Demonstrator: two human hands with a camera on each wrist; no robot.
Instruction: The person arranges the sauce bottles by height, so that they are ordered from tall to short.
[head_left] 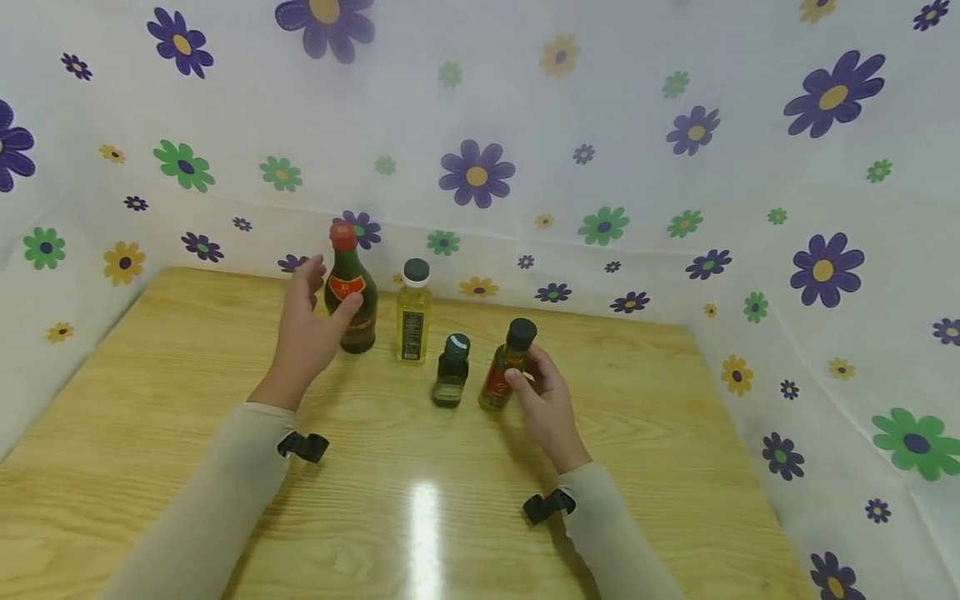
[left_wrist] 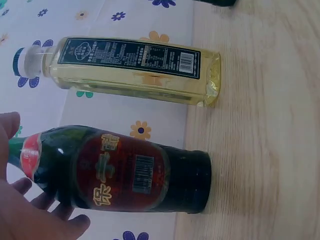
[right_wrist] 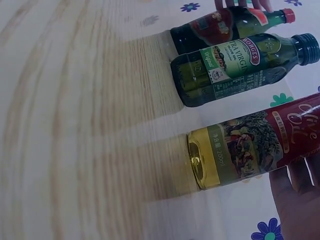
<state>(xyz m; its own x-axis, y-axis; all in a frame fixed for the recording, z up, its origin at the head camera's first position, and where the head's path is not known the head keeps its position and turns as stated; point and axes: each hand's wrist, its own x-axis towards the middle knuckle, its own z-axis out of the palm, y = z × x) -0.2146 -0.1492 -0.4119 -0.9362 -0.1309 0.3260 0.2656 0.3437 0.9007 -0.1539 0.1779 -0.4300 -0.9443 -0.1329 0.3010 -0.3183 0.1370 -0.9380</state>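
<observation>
1. The left hand (head_left: pixel 309 321) is spread and relaxed, its thumb lying against the front of the dark bottle with the red cap (head_left: pixel 349 290) and its fingers reaching round behind the neck. No finger is plainly curled tight, so it reads as touching rather than gripping; the left wrist view shows the fingertips just beside the bottle's shoulder.
2. That bottle stands upright on the wooden table (head_left: pixel 150 433), its base flat, which is why a light touch is enough to steady it.
3. Just to the right of the left hand stands the tall yellow oil bottle (head_left: pixel 413 312), upright and apart from the dark one by a narrow gap.
4. The right hand (head_left: pixel 545 404) pinches the olive oil bottle with the red label (head_left: pixel 504 367), thumb on the front of its body, fingers wrapped behind. The bottle leans slightly away from the hand, likely because the grip is carrying some of its weight.
5. Just to the left of the right hand stands the small green bottle (head_left: pixel 452 371), upright, near the held bottle but not touching it.
6. The four bottles form a loose row between the two hands, with the flowered wall covering (head_left: pixel 675 167) behind.
</observation>
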